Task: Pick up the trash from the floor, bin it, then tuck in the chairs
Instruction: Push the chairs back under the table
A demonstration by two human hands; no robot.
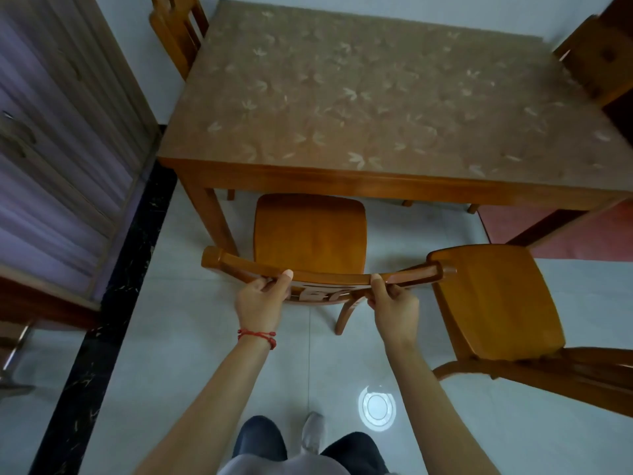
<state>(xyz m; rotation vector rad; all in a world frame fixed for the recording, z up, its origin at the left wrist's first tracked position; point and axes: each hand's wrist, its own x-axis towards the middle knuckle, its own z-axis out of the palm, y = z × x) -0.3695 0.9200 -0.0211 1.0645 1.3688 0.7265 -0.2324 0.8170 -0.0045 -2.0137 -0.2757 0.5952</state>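
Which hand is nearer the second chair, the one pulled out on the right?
Right. The right hand grips the held chair's top rail at the end that nearly meets the second chair. The left hand grips the same rail further left.

So we've got the table (394,108) as our anchor. Right at its near edge sits the chair (310,231), seat partly under the tabletop, back rail toward us with our left hand (262,298) and right hand (394,303) gripping it. A second chair (496,299) stands near the table's near-right corner, pulled out and angled. A third chair (178,29) is at the table's far-left side, a fourth chair (592,60) at its far-right. A cabinet (65,132) stands left of the table.
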